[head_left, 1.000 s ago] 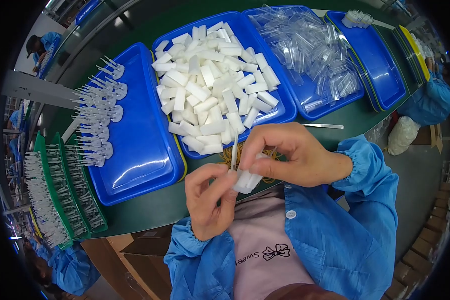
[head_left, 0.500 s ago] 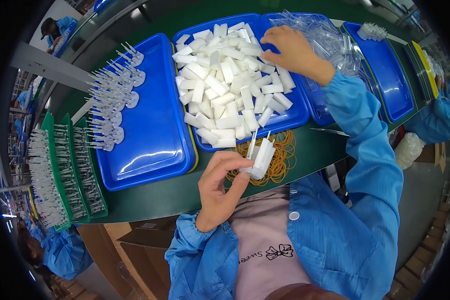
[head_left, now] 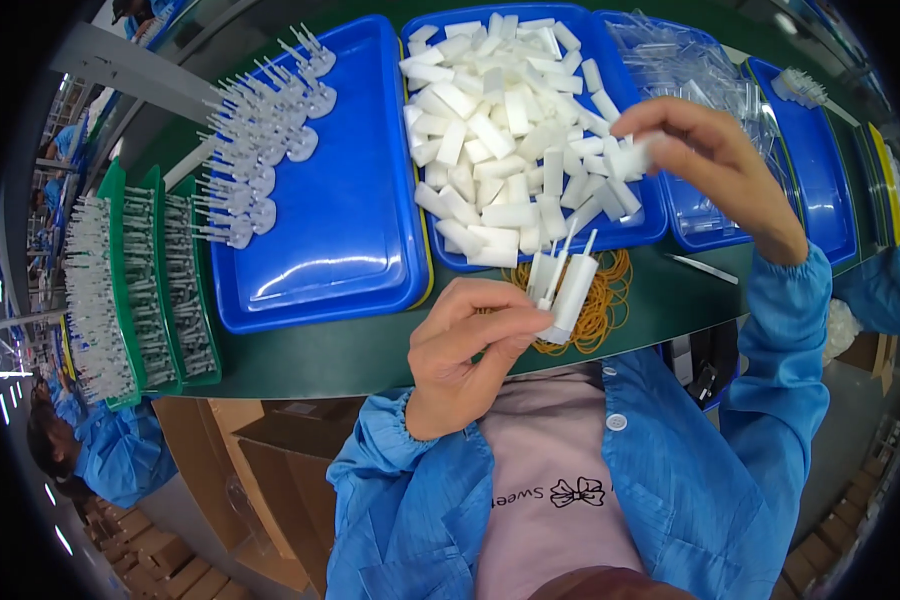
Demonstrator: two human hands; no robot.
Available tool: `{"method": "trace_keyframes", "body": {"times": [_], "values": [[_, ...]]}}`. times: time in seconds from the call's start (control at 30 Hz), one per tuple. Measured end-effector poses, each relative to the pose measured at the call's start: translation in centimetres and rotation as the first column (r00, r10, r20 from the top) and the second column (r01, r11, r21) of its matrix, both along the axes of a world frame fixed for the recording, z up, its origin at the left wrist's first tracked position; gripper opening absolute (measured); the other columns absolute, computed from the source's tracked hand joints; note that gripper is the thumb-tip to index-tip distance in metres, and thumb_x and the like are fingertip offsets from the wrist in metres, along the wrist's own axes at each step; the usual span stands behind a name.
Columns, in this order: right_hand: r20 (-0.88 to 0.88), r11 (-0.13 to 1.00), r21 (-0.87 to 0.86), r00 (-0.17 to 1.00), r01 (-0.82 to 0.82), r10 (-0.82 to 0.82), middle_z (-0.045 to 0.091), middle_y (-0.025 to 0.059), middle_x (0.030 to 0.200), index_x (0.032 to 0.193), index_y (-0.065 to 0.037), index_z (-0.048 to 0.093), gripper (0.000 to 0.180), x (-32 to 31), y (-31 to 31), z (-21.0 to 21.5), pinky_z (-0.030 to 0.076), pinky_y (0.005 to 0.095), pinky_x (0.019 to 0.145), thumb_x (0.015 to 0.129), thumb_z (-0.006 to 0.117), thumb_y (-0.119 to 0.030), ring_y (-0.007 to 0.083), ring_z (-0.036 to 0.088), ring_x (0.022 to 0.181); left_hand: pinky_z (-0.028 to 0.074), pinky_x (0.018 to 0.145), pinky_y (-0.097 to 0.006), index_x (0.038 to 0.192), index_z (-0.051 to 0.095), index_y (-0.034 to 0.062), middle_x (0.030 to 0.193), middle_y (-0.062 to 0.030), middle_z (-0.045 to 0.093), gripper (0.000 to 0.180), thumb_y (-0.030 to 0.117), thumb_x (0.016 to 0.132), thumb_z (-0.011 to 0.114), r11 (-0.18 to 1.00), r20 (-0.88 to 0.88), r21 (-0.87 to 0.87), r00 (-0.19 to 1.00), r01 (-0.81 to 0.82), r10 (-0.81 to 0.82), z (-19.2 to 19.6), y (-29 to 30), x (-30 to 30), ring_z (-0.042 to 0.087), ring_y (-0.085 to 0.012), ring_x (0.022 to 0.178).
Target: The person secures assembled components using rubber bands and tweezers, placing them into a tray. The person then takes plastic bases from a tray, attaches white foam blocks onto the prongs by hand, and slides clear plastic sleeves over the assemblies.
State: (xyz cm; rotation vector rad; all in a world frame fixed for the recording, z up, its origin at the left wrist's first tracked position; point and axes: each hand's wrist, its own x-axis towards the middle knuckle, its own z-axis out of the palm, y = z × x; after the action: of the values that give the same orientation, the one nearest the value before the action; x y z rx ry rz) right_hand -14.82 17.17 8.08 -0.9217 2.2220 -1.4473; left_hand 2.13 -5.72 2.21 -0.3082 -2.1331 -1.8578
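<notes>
My left hand (head_left: 470,355) pinches the base of a white plastic piece with upright thin prongs (head_left: 544,288); white foam blocks (head_left: 575,296) stand against the prongs. Over the right side of the tray of foam blocks is my right hand (head_left: 720,160). Its thumb and fingers close on a white foam block (head_left: 632,156), which is smeared by motion. Loose white foam blocks (head_left: 490,130) heap up in the blue tray (head_left: 658,228). Just beyond the left hand, partly hidden by the piece, lies a pile of tan rubber bands (head_left: 610,290).
To the left, a blue tray (head_left: 340,220) bears rows of pronged clear pieces (head_left: 260,150). Green racks (head_left: 130,290) of similar pieces stand beside it. Clear plastic sleeves (head_left: 690,80) fill a tray at right. A tweezer-like metal tool (head_left: 705,268) lies near the table edge.
My right hand has come back from the sleeve tray's near edge to the block tray's right side and closed on a foam block. My left hand still holds the pronged piece. The view has shifted.
</notes>
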Motion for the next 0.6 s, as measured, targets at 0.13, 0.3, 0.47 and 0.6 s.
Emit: {"method": "trace_keyframes", "body": {"times": [0.13, 0.3, 0.47, 0.6], "values": [[0.307, 0.986, -0.161, 0.948, -0.034, 0.083, 0.06, 0.0011, 0.09, 0.094, -0.002, 0.061, 0.02, 2.8, -0.5, -0.1, 0.043, 0.0217, 0.079, 0.092, 0.058, -0.022, 0.0068, 0.055, 0.086, 0.046, 0.067, -0.029, 0.094, 0.071, 0.0048, 0.091, -0.007, 0.062, 0.029, -0.006, 0.068, 0.071, 0.992, -0.131, -0.126, 0.991, 0.009, -0.026, 0.2, 0.4, -0.4, 0.058, -0.0208, 0.08], [0.372, 0.984, -0.177, 0.923, -0.031, 0.096, 0.061, 0.001, 0.091, 0.095, -0.002, 0.061, 0.022, 2.9, -0.9, -1.3, 0.043, 0.0221, 0.08, 0.091, 0.059, -0.024, 0.0067, 0.056, 0.086, 0.047, 0.067, -0.031, 0.095, 0.072, 0.0061, 0.09, -0.0063, 0.063, 0.038, -0.006, 0.059, 0.071, 0.966, -0.254, -0.26, 0.965, 0.004, -0.073, 0.3, 0.3, -0.8, 0.058, -0.0225, 0.079], [0.431, 0.984, -0.175, 0.9, 0.005, 0.073, 0.063, 0.0011, 0.091, 0.095, -0.003, 0.062, 0.022, 2.2, -0.5, -1.3, 0.043, 0.0224, 0.082, 0.09, 0.06, -0.025, 0.0073, 0.056, 0.087, 0.047, 0.066, -0.032, 0.095, 0.072, 0.0061, 0.09, -0.0066, 0.063, 0.04, -0.006, 0.057, 0.071, 0.956, -0.305, -0.293, 0.949, -0.013, -0.08, 0.3, 0.3, -0.8, 0.057, -0.0234, 0.079], [0.417, 0.991, -0.133, 0.909, 0.031, 0.027, 0.063, 0.0034, 0.089, 0.093, -0.003, 0.063, 0.026, 2.2, -0.4, -1.7, 0.043, 0.0248, 0.081, 0.088, 0.063, -0.029, 0.0095, 0.057, 0.088, 0.048, 0.066, -0.032, 0.095, 0.072, 0.0064, 0.09, -0.007, 0.063, 0.041, -0.006, 0.057, 0.07, 0.958, -0.281, -0.285, 0.955, 0.011, -0.094, 0.2, 0.4, -0.8, 0.058, -0.0239, 0.079]]}}
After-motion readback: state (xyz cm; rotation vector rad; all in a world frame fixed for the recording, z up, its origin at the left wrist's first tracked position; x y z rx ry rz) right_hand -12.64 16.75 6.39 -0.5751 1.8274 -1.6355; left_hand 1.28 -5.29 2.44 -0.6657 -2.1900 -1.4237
